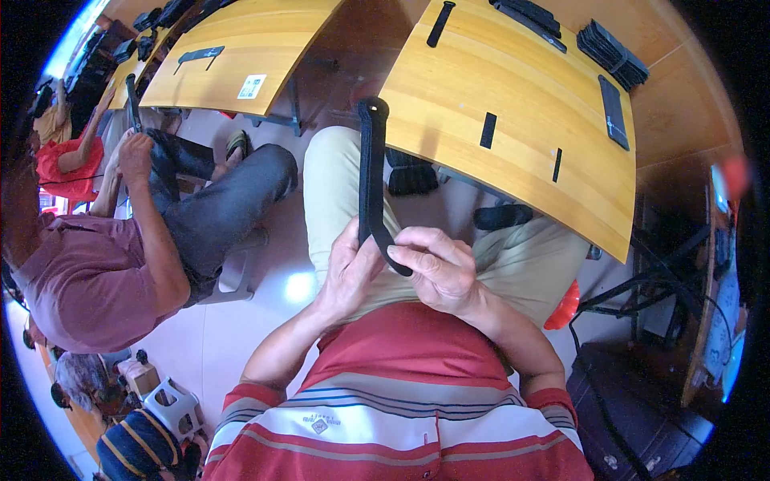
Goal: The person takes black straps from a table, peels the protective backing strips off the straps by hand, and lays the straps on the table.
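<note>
While your left hand (350, 268) and right hand (439, 268) pinch the black strap (371, 168) near its lower end, its free length rises toward twelve o'clock, above your trousers (331, 180). If either grip loosens, the strap could twist or slip. It looks like flat, matte fabric, round-ended, with a hole (372, 106) at the tip; the smooth, wood-toned worktop (521, 80) lies past one o'clock.
</note>
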A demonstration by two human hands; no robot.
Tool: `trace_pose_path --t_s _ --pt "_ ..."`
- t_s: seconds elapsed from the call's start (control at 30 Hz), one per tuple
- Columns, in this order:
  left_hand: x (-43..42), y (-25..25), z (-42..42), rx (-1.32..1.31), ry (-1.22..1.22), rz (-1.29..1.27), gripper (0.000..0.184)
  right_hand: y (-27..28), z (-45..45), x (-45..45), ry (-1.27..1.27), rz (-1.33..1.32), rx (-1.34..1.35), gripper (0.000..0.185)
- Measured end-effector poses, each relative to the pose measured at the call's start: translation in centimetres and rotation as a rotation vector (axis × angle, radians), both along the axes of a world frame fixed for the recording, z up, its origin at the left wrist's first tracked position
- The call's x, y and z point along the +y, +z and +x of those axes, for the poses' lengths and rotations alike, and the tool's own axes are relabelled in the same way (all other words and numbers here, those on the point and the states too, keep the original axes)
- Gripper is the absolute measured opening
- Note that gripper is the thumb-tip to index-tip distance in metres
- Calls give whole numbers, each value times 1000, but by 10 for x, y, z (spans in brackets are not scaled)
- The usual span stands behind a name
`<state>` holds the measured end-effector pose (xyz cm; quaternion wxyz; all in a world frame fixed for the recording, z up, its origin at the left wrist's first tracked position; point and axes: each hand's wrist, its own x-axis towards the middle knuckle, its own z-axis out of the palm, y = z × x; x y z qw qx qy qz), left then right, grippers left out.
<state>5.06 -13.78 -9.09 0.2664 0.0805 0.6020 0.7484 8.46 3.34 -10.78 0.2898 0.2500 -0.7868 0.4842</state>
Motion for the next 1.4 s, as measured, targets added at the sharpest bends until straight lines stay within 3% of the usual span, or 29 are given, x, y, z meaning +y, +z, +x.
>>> trace_pose_path --t_s 0.17,0.2,0.27,0.3,0.37,0.47,0.57,0.63,0.73,0.87,1.07,1.17,1.4 --pt "-4 -14 3 15 -106 -121 27 23 -18 20 -67 -74 -103 16" --pt "-7 -19 6 28 -151 -175 29 24 -24 31 -215 -365 -298 13" --pt "-11 -19 14 158 -223 -251 29 65 -67 93 -653 -437 -335 21" --pt "-12 -18 15 233 -258 -284 30 71 -91 128 -523 -758 -140 18" --pt "-12 -3 10 202 -292 -295 29 85 -114 134 -420 -719 14 13" --pt "-9 6 7 67 -279 -222 28 90 -140 136 -424 -706 21 15" --pt "-11 3 12 83 -310 -231 28 69 -173 166 -522 -863 -10 16" --pt "-32 -20 31 68 -363 -312 28 71 -190 258 -745 -1074 86 17" --pt "-47 -38 38 -219 -116 -215 26 96 -186 273 -644 -756 96 15" --pt "-43 -33 17 -168 -72 -169 29 84 -210 244 -598 -473 14 22" --pt "-42 -39 8 -82 -54 -287 31 24 -230 209 -853 103 -111 18" --pt "-38 -39 3 -15 -60 -355 31 -8 -230 196 -753 128 -271 18" --pt "-36 -54 -4 -5 -42 -415 35 -33 -229 193 -646 419 -237 20"
